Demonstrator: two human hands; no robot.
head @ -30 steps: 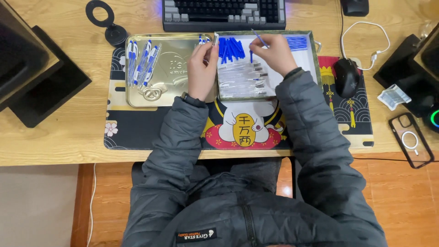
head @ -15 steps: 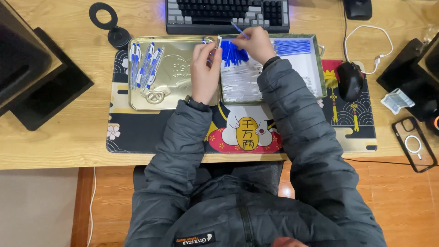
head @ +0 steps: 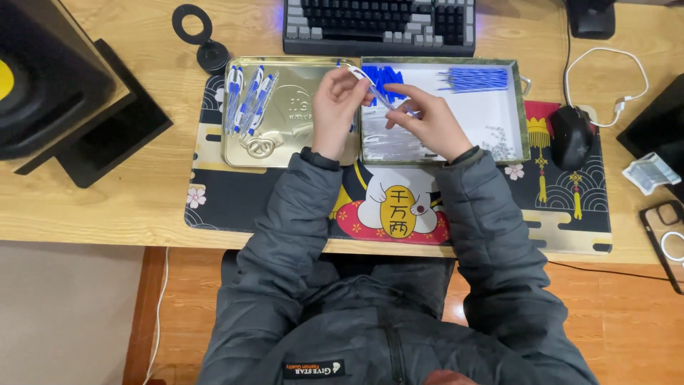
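My left hand (head: 335, 110) is curled with its fingertips pinching one end of a slim clear plastic pen barrel with a blue tip (head: 372, 89), and my right hand (head: 427, 121) pinches the other end, fingers drawn together. The barrel hangs tilted between both hands, just above the seam where the gold metal tin lid (head: 285, 142) meets the open green-rimmed tin tray (head: 526, 107) on the table (head: 107, 207).

A slim clear pen barrel (head: 375, 91) slants above the white tray (head: 491, 114).
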